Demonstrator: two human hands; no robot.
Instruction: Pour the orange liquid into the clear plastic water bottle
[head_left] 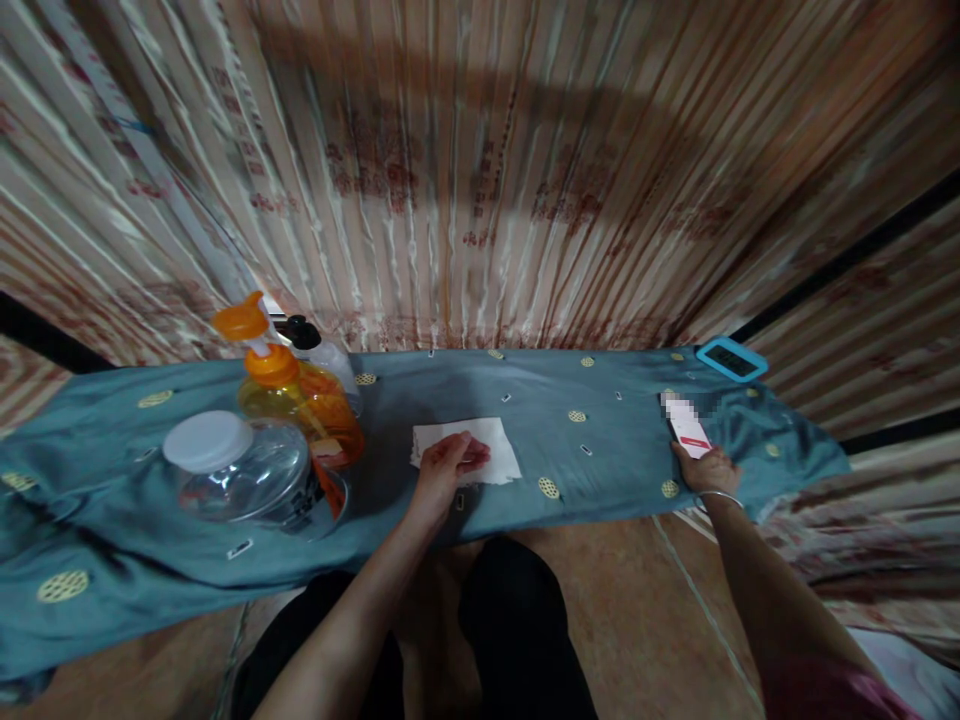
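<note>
My left hand (448, 462) rests over a white paper tissue (499, 440) spread on the cloth-covered table. Its fingers are curled in towards the thumb, and whatever they may hold is hidden. Out to the right, my right hand (712, 472), with a bangle at its wrist, grips the near end of a smartphone (688, 425). The phone's screen is lit, with a red bar low on it and part of it blurred out.
On the left stand a clear plastic jar with a white lid (210, 442), an orange pump bottle (274, 365) and a black-topped clear bottle (334, 357). A blue-framed digital clock (732, 359) sits at the far right. Behind the table (600, 470) hangs a patterned curtain (480, 200).
</note>
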